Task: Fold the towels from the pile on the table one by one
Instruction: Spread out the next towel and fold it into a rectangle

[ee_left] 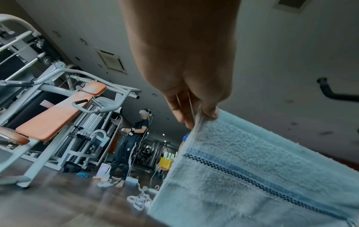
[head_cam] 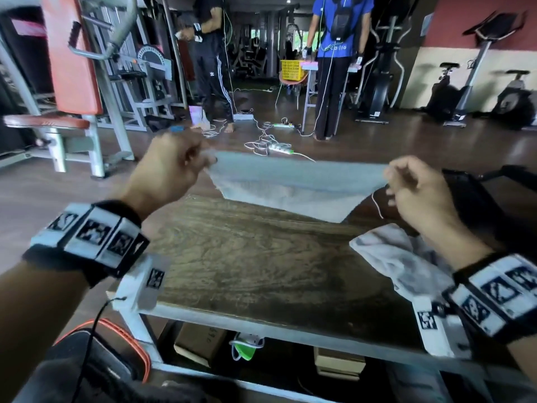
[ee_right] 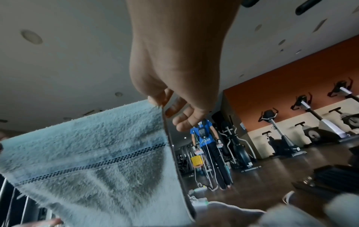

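A light blue towel [head_cam: 293, 184] with a dark checked stripe hangs stretched in the air above the far edge of the wooden table [head_cam: 247, 263]. My left hand [head_cam: 174, 167] pinches its left top corner, and my right hand [head_cam: 415, 187] pinches the right top corner. The left wrist view shows thumb and fingers [ee_left: 194, 113] clamped on the towel [ee_left: 252, 169] hem. In the right wrist view the thumb and forefinger [ee_right: 159, 99] nip the towel [ee_right: 93, 153] corner while the other fingers hang loose. A crumpled white towel [head_cam: 398, 257] lies on the table under my right forearm.
Boxes [head_cam: 200, 341] sit on the shelf beneath the table. A gym machine with an orange pad [head_cam: 69, 62] stands at the left. Two people [head_cam: 337, 62] stand beyond, with cables and power strips [head_cam: 276, 146] on the floor. Dark equipment [head_cam: 470, 199] is at the table's right.
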The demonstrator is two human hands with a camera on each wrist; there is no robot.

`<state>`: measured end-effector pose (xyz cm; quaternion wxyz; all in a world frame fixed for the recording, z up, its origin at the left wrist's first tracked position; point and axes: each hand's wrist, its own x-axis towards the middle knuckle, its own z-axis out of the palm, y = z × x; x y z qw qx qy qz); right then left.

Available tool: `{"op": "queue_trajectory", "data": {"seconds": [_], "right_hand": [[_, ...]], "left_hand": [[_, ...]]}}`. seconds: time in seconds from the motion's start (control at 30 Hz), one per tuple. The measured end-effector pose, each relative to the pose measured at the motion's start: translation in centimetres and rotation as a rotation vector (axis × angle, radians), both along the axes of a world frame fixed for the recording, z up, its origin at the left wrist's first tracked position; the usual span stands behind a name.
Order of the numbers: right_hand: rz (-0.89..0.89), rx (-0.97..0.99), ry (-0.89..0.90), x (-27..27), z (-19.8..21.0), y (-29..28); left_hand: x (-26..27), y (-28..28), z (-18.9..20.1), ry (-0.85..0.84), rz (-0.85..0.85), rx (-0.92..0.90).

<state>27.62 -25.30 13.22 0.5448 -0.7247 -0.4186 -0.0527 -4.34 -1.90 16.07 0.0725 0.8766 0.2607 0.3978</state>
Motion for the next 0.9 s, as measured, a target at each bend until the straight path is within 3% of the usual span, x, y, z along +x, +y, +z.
{"op": "queue_trajectory", "data": {"seconds": [0.1,0.2,0.3,0.37,0.47,0.7,0.9], "right_hand": [[0.103,-0.228,0.024,-1.3,-5.3,-2.9],[0.321,-0.59,0.121,-2.1,-9.4,-5.3],[0.51,-0.915,0.121,-3.2,-11.2,-6.6],[0.546,-0.991,0.12,-3.6,-11.4,-6.9],[0.496,-0.946,0.157,-3.2,-11.4,-6.4],[0.212,-0.688,0.119,-0.9,-13.2,-0.7],[0.056,-0.766,0.028,0.1,-15.1,4.8]], "left_hand": [[-2.4,-1.4,-5.0,0.189,-0.173,-0.129],[-4.2,-3.3,-8.5,0.535,-0.275,-0.302],[-5.4,-4.1,-11.0,0.869,-0.329,-0.556],[-5.9,-4.0,-11.9,0.954,-0.346,-0.648],[-5.8,-3.4,-12.2,0.929,-0.324,-0.67],[-2.5,-0.1,-13.8,0.547,-0.035,-0.517],[0.3,2.0,-17.1,0.454,0.16,-0.463]]}}
